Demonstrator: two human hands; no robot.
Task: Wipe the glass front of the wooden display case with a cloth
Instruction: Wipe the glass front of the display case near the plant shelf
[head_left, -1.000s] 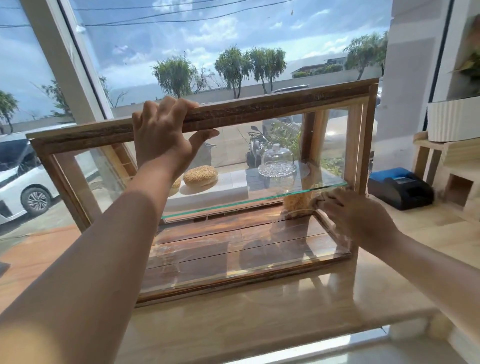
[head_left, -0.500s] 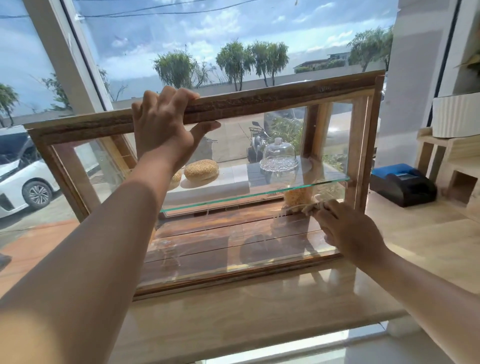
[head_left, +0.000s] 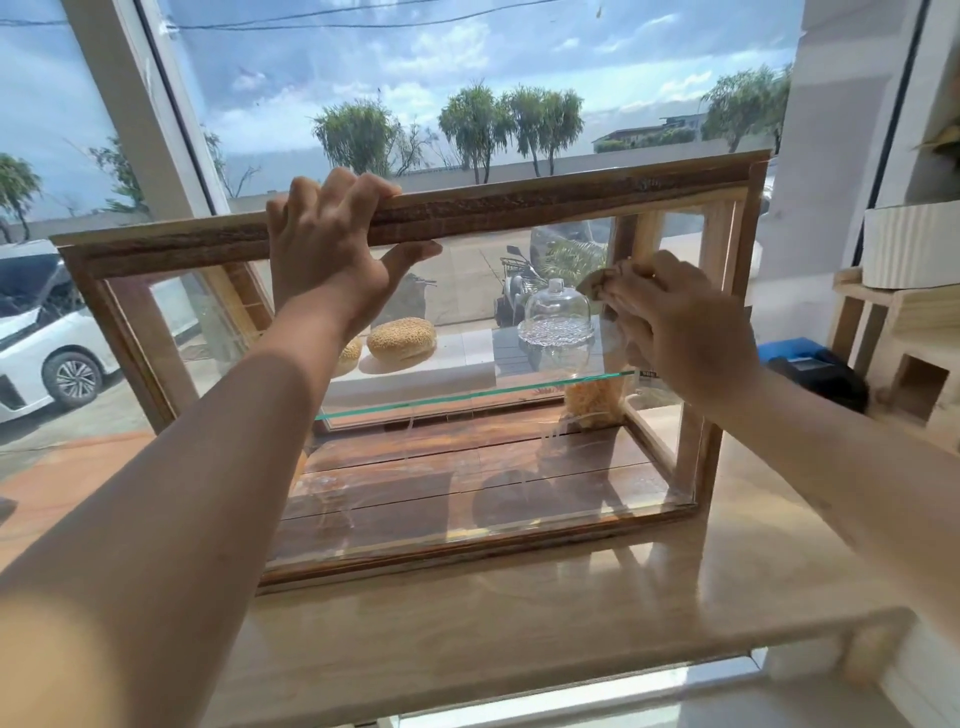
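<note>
Cloth (head_left: 597, 282) crumpled beneath right hand (head_left: 685, 327) meets smooth glass (head_left: 467, 462).

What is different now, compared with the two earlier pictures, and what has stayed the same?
The right hand, holding the cloth against the glass front, moved up from the level of the glass shelf to the pane's upper right. The left hand still grips the top rail; the bun and glass dome inside have not moved.
</note>
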